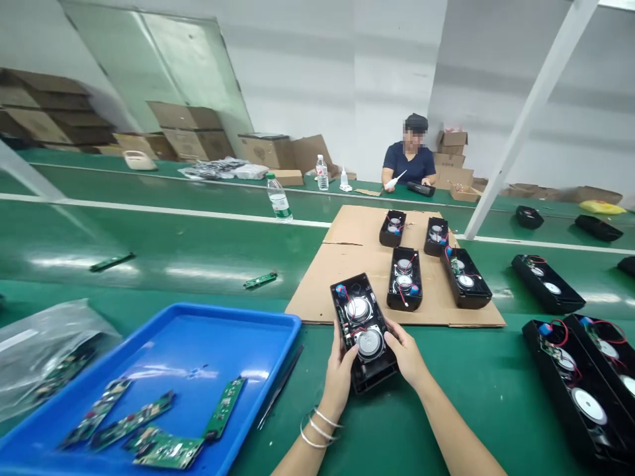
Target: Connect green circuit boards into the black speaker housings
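Note:
Between my two hands, above the green bench, is an open black speaker housing (366, 370) with two round silver speaker drivers, red wires and a blue part at its far end. My left hand (338, 370) grips its left side, thumb on the rim near the lower driver. On the right side, my right hand (407, 352) holds the same housing, its thumb reaching over the edge. The fingers beneath the housing are hidden. Just beyond, a cardboard sheet (347, 228) carries several similar housings, such as the nearest one (405, 277).
Left of my hands, a blue tray (198, 324) holds several green circuit boards (225, 406). A plastic bag (54, 344) of boards lies beside it. More speaker housings (570, 390) stand at right. Across the bench sits a person (409, 162) holding a white bottle. A slanted white post (533, 119) rises at right.

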Motion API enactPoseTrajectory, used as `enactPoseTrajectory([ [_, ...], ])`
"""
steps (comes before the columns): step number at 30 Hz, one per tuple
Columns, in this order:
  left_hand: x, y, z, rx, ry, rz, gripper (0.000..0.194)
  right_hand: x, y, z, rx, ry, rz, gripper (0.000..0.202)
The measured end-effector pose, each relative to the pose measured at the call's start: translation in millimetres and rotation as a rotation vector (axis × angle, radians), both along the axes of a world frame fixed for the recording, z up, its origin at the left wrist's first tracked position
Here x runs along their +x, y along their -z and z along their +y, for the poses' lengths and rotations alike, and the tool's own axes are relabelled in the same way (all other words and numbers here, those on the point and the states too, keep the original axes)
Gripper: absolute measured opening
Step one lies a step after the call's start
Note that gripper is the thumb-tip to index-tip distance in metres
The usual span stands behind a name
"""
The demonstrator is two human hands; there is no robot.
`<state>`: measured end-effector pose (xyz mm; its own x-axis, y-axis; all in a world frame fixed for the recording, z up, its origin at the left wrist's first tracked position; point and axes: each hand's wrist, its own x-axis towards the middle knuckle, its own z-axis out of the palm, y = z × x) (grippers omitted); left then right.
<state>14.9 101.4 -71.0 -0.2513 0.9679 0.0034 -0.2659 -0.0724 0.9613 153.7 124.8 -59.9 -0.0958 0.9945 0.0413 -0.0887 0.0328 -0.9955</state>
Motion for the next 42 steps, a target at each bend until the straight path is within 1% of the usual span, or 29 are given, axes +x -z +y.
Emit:
enactPoseTrajectory([
  [4, 2, 0.3, -1, 0.02, 0.025, 0.005, 0.074, 5, 2.4, -1, -0.016, -0.008, 0.06, 0.048],
  [11, 4, -2.4, -8, 0.066, 0.031, 0.048, 0.078, 12, 5.2, -5, -0.034, -0.043, 0.146, 0.047],
  [18, 3, -5.0, -11, 0.085, 0.049, 0.064, 0.078, 16, 11.0, -9, -0.021, -0.063, 0.18, 0.049],
  [22, 1, -6.3, -11, 0.064, 0.062, 0.053, 0.078, 16, 11.4, -11, -0.043, -0.12, 0.222, 0.056],
  [27, -1, -9.4, -10, -0.013, 0.08, -0.005, 0.083, 16, 2.7, -14, -0.096, -0.227, 0.284, 0.067],
  [31, -4, -7.0, -9, -0.06, 0.112, -0.036, 0.089, 17, -1.5, -15, -0.117, -0.273, 0.327, 0.066],
  [34, -6, -0.3, -8, -0.098, 0.121, -0.077, 0.088, 18, -0.9, -15, -0.136, -0.274, 0.33, 0.065],
  [37, -9, 5.0, -4, -0.117, 0.134, -0.13, 0.083, 18, 1.1, -14, -0.173, -0.253, 0.327, 0.065],
  [39, -11, 6.0, -2, -0.128, 0.154, -0.173, 0.08, 18, 2.3, -13, -0.204, -0.24, 0.336, 0.065],
  [42, -11, 5.4, 2, -0.178, 0.174, -0.259, 0.082, 18, 3.0, -10, -0.24, -0.234, 0.348, 0.065],
])
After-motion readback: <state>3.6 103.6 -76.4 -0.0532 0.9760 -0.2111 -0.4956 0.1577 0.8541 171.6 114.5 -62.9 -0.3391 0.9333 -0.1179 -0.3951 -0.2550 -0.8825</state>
